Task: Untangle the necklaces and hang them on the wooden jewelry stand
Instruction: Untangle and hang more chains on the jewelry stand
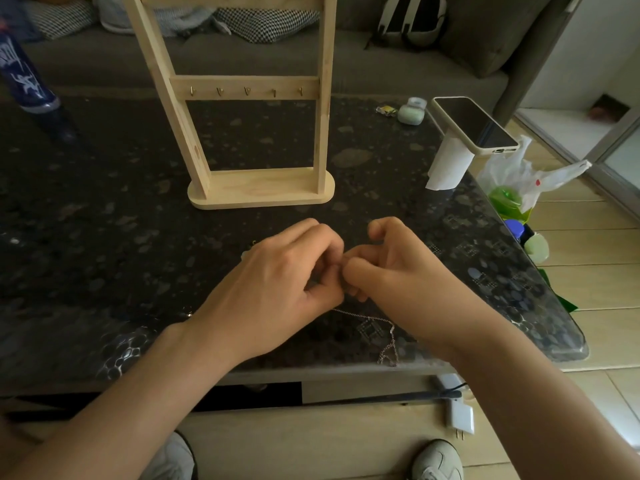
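Note:
A thin silver necklace chain (381, 327) trails over the dark speckled table (104, 237) below my hands, its end looped near the front edge. My left hand (277, 271) and my right hand (391, 268) meet fingertip to fingertip above the table, each pinching the chain between thumb and fingers. The pinched part is hidden by the fingers. The wooden jewelry stand (256, 188) rises just beyond my hands, its crossbar carrying a row of small brass hooks (246, 91) with nothing hanging on them.
A phone (474, 123) lies on a white holder at the right, with a small green case (410, 112) behind it. A blue can (24, 74) stands at the far left. A plastic bag (519, 181) sits off the table's right edge. A grey sofa lies behind.

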